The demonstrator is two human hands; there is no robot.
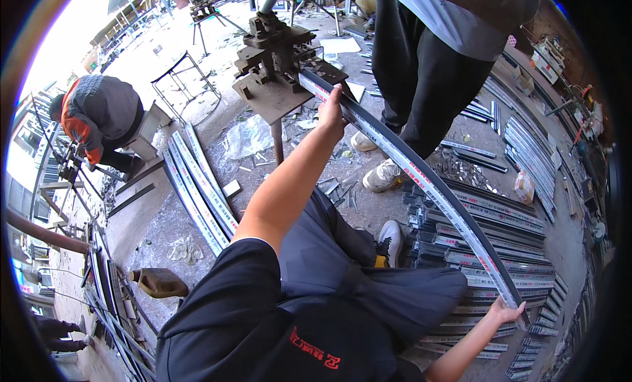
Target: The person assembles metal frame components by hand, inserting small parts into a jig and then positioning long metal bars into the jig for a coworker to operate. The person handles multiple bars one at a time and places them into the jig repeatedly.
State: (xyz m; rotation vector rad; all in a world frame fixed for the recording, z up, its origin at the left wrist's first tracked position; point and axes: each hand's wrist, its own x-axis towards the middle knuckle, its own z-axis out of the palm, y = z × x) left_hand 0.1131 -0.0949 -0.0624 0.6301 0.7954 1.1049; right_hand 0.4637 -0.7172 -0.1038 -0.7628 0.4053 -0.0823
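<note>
A long dark metal profile [422,167], covered along one face with printed protective film, runs from upper centre to lower right. My left hand [332,110] grips it near its far end, thumb along the top. That end lies in a punch press [276,56] on a metal stand; its contact with the tooling is too small to tell. At the near end, my right hand [506,310] holds the profile, with a short piece sticking out past the fingers. The fisheye view makes the profile look bent.
Stacked profiles [498,256] lie below my right arm; more profiles [197,184] lie to the left. A standing person [429,76] is beyond the profile, and another person [106,115] bends over a machine. A plastic jug [160,282] sits left; offcuts [340,189] litter the floor.
</note>
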